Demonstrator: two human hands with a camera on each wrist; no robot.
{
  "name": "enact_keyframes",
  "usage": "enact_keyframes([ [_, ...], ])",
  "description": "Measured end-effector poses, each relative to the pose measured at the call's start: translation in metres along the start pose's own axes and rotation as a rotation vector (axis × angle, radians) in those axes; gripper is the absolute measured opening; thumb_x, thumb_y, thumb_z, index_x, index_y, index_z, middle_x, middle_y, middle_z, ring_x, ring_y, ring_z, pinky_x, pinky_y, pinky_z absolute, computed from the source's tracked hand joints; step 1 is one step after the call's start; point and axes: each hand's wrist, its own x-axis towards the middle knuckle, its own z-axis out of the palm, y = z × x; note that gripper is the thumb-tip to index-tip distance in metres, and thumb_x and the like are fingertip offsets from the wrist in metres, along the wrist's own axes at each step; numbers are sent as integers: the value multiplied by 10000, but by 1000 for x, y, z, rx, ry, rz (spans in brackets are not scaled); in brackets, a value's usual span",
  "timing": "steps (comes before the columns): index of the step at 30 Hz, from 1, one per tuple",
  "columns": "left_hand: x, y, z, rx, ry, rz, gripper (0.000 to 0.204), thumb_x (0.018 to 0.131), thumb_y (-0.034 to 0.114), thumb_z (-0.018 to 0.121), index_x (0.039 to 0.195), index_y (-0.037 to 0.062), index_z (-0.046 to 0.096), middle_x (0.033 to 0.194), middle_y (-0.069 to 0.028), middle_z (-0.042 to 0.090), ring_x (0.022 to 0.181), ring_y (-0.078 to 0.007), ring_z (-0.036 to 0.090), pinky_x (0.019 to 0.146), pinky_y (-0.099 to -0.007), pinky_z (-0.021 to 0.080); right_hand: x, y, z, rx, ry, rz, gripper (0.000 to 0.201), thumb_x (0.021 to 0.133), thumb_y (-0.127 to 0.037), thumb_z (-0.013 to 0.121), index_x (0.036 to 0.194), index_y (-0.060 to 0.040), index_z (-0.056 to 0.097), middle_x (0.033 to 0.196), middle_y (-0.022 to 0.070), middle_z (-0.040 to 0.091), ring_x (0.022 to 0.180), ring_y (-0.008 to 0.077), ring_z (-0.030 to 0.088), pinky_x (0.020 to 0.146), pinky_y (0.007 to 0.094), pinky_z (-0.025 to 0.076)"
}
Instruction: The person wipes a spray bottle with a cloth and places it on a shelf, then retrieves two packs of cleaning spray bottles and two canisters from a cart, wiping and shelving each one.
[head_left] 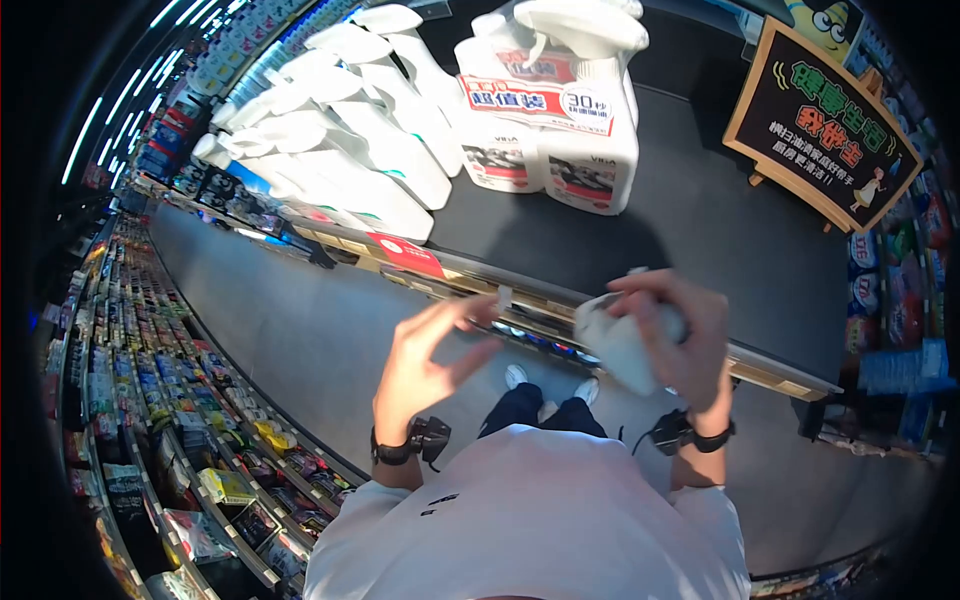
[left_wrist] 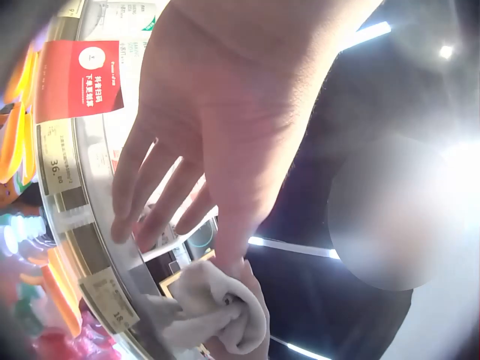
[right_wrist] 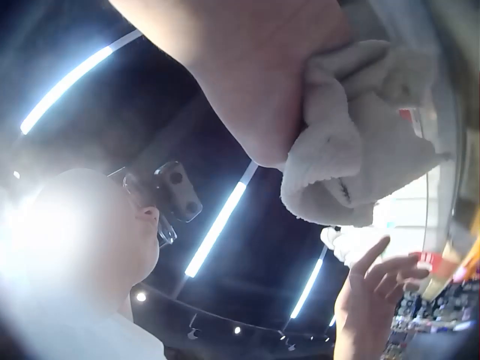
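A crumpled greyish-white cloth point(head_left: 618, 352) hangs from my right hand point(head_left: 700, 325), which grips it over the front edge of the shelf. In the right wrist view the cloth point(right_wrist: 360, 142) bunches against the palm, with its loose folds drooping below. My left hand point(head_left: 425, 365) is held up by the shelf edge to the left, fingers apart and slightly bent, with nothing in it. The left wrist view shows its spread fingers beside the price-tag strip point(left_wrist: 82, 217), and the cloth point(left_wrist: 217, 300) beyond the thumb.
White spray bottles point(head_left: 390, 140) stand in rows on the dark shelf point(head_left: 740, 260), beside a labelled twin pack of white bottles point(head_left: 590, 165). At the right stands a wood-framed chalkboard sign point(head_left: 820, 130). A red promotional tag point(head_left: 405, 255) hangs on the shelf edge. Stocked shelves point(head_left: 150, 400) line the left.
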Motion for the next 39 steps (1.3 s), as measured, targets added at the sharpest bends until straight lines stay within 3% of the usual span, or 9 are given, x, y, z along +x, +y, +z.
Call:
enact_keyframes([
  [4,-15,-4,-3,-75,-297,125,567,778,150,893,1300,49,695,990,-112,746,862,-283,729,756,-387,567,-15,6,74,233,-193,42,224,981,-111,700,1177,-9,663,920,97,717,803,187,698,749,315,556],
  [8,-51,-46,-40,83,-326,204,513,738,129,863,1219,47,703,952,-116,714,862,-325,703,744,-414,553,-24,4,163,396,-282,85,306,983,-180,715,1218,-12,612,971,100,676,854,184,648,786,337,535],
  [13,-121,-100,-128,59,5,40,393,751,25,827,1134,51,745,963,-126,748,802,-299,711,703,-371,551,-17,1,274,439,-586,51,501,943,-296,768,1312,-14,580,1146,128,685,1027,211,669,873,382,540],
  [18,-208,-151,-231,115,57,-147,382,792,35,811,1167,59,741,985,-116,750,855,-293,721,759,-356,571,-10,-52,414,420,-875,140,548,911,-276,812,1333,-6,591,1155,162,715,1028,257,704,899,383,546],
  [19,-221,-164,-247,129,88,-158,388,805,36,805,1187,57,736,989,-116,749,858,-289,722,767,-355,574,-7,-61,440,392,-851,109,500,893,-178,799,1316,21,620,1061,162,739,969,271,722,861,378,549],
  [25,-270,-226,-315,108,219,-388,397,916,39,740,1309,58,688,994,-119,746,870,-246,726,807,-343,581,19,-55,534,136,-821,-37,269,981,-121,680,1213,14,701,1057,205,748,935,372,723,841,401,556],
  [27,-273,-248,-330,71,241,-431,377,944,60,719,1318,56,678,998,-126,740,874,-255,724,809,-353,581,33,-48,550,69,-826,-47,235,1006,-122,621,1190,9,685,1031,217,735,952,438,693,828,455,551],
  [32,-246,-312,-369,83,213,-416,322,962,106,701,1279,51,688,999,-138,735,875,-293,726,798,-372,583,75,-29,589,95,-828,40,248,1008,-117,593,1215,-1,665,1080,234,721,997,438,688,860,460,541],
  [39,-117,-412,-421,156,149,-338,254,967,103,716,1211,37,728,892,-125,736,807,-228,719,756,-343,564,135,21,635,135,-658,171,289,962,-141,558,1203,-23,664,998,229,724,918,421,707,833,445,549],
])
